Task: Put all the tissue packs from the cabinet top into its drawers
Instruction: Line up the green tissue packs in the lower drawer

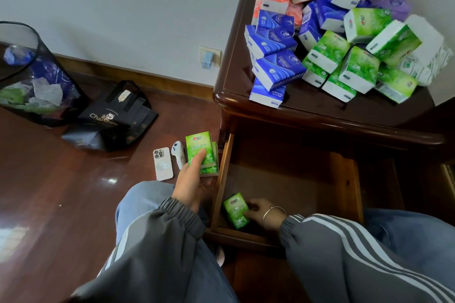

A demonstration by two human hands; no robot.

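Right hand (258, 211) fingers clasped on a small green plastic tissue pack (236, 210), pressed into the near-left corner of the open wooden drawer (349, 179), probably to begin a neat row. Left hand (190, 186) gripping stacked green tissue packs (200, 152) just left of the drawer, seemingly waiting. Far right, heaped blue, green and pink tissue packs (320, 39) atop the dark wooden cabinet (236, 76).

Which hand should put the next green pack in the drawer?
Left. The left hand already grips green packs beside the open drawer; the right hand is busy with a pack inside.
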